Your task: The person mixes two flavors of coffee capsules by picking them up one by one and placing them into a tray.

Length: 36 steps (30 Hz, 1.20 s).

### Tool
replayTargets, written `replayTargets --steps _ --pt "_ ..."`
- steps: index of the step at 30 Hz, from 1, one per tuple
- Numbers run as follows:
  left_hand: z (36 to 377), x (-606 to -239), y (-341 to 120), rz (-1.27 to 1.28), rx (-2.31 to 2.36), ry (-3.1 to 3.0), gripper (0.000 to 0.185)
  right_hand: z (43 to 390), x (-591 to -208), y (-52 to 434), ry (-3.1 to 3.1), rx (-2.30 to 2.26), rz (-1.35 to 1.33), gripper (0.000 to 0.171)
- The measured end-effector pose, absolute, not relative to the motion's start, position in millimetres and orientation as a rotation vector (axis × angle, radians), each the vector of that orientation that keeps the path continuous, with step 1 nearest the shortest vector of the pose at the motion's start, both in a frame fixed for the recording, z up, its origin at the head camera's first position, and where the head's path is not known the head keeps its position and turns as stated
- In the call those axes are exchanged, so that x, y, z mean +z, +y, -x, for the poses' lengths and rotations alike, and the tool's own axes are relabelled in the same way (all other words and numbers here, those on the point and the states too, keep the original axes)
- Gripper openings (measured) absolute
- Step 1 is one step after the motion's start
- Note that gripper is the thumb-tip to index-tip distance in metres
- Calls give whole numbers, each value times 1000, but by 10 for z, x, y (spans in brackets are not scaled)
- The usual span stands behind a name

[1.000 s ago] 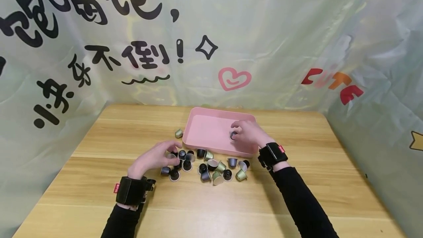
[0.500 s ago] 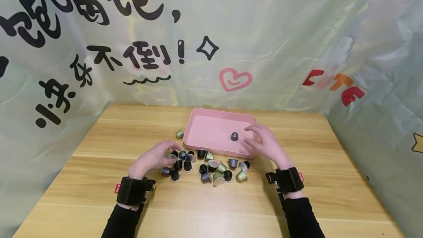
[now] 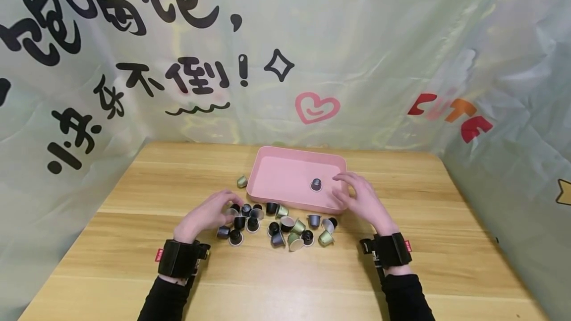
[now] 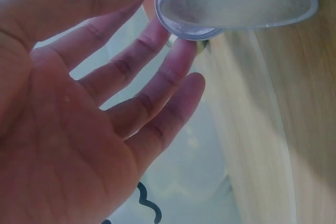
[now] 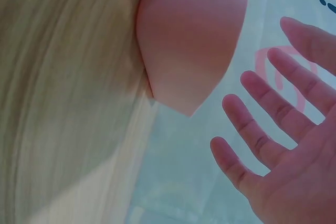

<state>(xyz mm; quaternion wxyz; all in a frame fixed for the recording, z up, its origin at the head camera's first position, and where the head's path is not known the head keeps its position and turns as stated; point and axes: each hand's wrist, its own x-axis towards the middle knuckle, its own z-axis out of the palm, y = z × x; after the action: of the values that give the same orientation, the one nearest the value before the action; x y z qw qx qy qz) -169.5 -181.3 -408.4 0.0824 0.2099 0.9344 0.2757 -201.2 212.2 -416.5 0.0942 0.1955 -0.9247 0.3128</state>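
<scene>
A single dark coffee capsule (image 3: pixel 316 184) stands on its lid inside the pink tray (image 3: pixel 281 175). My right hand (image 3: pixel 365 203) hovers at the tray's right edge, fingers spread and nothing in them; the tray's pink side (image 5: pixel 194 35) shows beside it in the right wrist view. My left hand (image 3: pixel 208 216) lies over the left cluster of capsules, with a black capsule (image 3: pixel 240 223) close by its thumb. In the left wrist view its fingers are loosely extended, and the fingertips reach right to a capsule's round lid (image 4: pixel 191 22). A larger pale lid (image 4: pixel 241 1) is in front of that one.
Several more capsules, black, blue-grey and green, lie before the tray, among them a green capsule (image 3: pixel 326 237) at the right end. One green capsule (image 3: pixel 242 181) sits left of the tray. A printed cloth (image 3: pixel 370 63) hangs behind the wooden table (image 3: pixel 285 286).
My right hand has let go of the dark capsule in the tray and drawn back to the right. The left hand has stayed almost in place over its cluster.
</scene>
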Motion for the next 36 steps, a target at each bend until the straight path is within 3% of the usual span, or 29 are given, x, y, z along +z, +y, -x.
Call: replayTargets --steps 36 --pt "1715 -4130 -1840 -526 822 2809 38 2018 -4211 2118 -2723 1002 -616 33"
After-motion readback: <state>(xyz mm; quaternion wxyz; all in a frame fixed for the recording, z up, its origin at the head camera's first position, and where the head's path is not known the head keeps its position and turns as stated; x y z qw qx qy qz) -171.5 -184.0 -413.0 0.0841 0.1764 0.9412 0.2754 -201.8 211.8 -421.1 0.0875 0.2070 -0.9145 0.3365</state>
